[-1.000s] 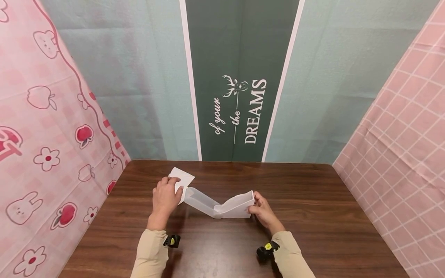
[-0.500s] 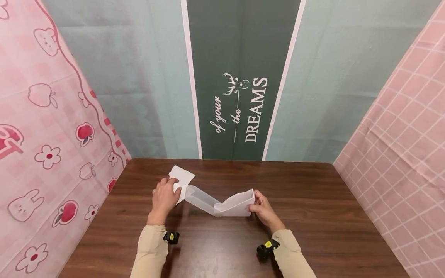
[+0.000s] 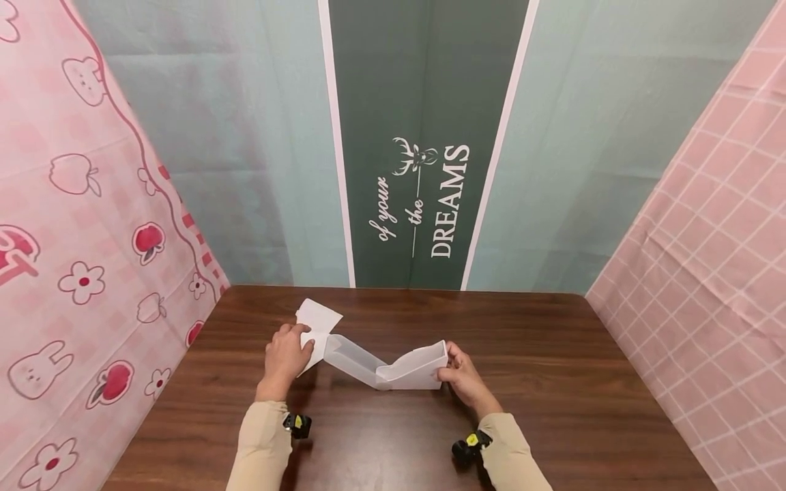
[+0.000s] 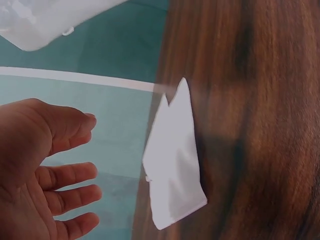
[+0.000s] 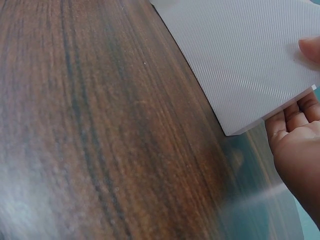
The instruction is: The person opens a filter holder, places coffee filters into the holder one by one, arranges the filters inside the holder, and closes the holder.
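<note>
A white plastic case (image 3: 420,369) stands at the middle of the table, spread into a wide V. Its right part is whitish with finely ribbed sides; the left part (image 3: 353,358) is a more see-through trough. My right hand (image 3: 468,378) grips the case's right end, thumb (image 5: 311,49) on the ribbed face and fingers curled under the edge. A folded white sheet (image 4: 172,160) lies at the case's left end, creased so that two flaps show. Beside it is my left hand (image 3: 285,358), its fingers relaxed and parted, holding nothing in the left wrist view.
The dark wood-grain table (image 3: 381,450) ends at a blue-green curtain (image 3: 233,170) with a dark green lettered panel (image 3: 424,82). Pink patterned cloths hang at the left (image 3: 80,225) and right (image 3: 706,239).
My left hand has drawn back a little to the left and towards me, leaving more of the white sheet in sight. My right hand and the case keep their place while the head view shifts slightly.
</note>
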Tool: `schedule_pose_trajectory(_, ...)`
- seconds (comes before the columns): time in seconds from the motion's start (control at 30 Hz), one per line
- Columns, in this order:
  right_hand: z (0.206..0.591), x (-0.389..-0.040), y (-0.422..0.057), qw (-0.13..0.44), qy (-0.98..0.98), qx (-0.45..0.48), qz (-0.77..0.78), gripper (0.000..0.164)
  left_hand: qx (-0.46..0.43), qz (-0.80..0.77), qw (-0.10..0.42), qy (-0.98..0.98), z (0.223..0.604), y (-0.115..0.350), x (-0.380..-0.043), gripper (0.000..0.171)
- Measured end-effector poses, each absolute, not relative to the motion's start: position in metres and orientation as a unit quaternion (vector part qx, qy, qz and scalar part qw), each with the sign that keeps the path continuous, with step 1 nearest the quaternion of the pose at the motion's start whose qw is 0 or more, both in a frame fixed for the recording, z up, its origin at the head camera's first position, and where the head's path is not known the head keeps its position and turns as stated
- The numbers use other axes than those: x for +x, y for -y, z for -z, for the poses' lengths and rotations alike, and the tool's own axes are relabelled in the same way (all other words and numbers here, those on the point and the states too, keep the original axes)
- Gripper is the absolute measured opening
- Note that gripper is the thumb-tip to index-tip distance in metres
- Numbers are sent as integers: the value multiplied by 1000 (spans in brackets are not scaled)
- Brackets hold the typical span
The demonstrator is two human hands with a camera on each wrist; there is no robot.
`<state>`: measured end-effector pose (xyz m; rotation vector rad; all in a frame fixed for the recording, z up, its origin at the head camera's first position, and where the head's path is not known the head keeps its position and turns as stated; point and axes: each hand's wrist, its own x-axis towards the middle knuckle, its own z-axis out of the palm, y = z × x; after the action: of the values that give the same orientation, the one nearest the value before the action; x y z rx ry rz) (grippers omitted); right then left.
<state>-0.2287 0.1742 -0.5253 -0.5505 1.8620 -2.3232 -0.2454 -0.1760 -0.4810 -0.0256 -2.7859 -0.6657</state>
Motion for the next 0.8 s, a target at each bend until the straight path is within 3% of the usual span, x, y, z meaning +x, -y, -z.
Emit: schedule_pose_trajectory(0.8,548,-239,-178,55,-607,-180,772,39,14,228,65,971,506,197,-262,29)
